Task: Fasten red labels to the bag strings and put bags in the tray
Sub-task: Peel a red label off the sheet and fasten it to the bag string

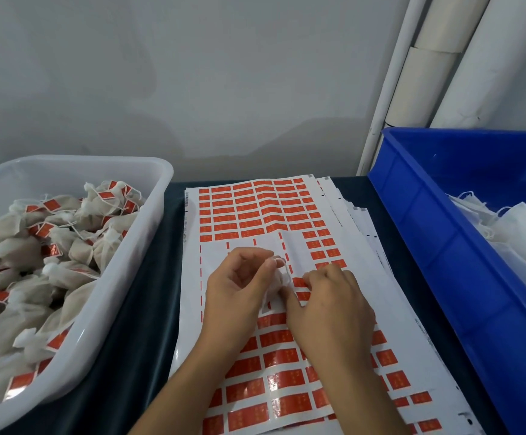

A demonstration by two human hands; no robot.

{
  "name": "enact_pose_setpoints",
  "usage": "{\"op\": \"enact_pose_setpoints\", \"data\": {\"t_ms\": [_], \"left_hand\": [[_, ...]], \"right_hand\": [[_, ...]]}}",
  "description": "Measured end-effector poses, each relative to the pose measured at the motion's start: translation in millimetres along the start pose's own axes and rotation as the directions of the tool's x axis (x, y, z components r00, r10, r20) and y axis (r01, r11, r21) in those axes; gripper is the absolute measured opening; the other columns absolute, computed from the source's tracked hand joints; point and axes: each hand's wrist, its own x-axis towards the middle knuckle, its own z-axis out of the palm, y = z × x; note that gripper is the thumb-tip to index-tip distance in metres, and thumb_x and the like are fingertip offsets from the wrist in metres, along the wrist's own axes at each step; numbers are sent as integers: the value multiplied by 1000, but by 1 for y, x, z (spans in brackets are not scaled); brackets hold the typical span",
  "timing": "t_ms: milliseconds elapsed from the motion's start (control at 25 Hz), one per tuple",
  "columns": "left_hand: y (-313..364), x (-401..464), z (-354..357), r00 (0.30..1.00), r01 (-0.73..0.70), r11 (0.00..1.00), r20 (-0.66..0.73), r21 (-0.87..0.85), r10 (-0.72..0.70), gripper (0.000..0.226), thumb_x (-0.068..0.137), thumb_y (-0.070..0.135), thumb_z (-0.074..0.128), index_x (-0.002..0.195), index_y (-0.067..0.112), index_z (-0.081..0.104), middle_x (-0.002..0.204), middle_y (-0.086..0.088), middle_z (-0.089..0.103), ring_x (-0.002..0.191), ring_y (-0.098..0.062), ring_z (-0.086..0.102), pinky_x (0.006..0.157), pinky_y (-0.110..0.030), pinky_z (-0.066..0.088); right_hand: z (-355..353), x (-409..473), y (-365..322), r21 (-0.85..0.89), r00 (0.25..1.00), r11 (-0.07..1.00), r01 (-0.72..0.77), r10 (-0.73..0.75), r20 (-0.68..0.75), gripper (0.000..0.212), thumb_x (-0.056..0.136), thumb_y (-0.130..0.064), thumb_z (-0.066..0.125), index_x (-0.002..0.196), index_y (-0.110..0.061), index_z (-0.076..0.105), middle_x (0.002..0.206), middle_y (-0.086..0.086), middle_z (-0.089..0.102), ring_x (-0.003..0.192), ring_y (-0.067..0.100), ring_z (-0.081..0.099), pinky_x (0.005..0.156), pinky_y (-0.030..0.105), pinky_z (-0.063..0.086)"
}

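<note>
Your counter [151, 296] wears a dark cloth. At its left sits the white tray [123, 277], heaped with labelled bags. In the middle lies a stack of label sheets [359, 277], running from near to far. At the right stands a blue bin [437, 246].
</note>
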Motion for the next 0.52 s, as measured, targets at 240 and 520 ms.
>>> {"op": "enact_pose_setpoints", "data": {"t_ms": [240,520], "left_hand": [[0,0,-1,1000,-1,1000,8,-7,1,10,98,32,70,98,41,72,101,20,77,98,-3,73,76,-9,55],[2,-2,1,1000,2,1000,28,3,-2,13,98,32,70,97,45,71,100,21,77,98,-3,74,77,-12,57]], "right_hand": [[-1,2,0,53,999,998,-20,23,-46,56,88,-75,49,126,-35,63,125,-13,64,108,14,62,94,30,52],[4,9,1,144,995,989,-31,44,-86,42,87,-70,57,108,-35,67,114,-13,64,98,10,53,94,30,50]]}}
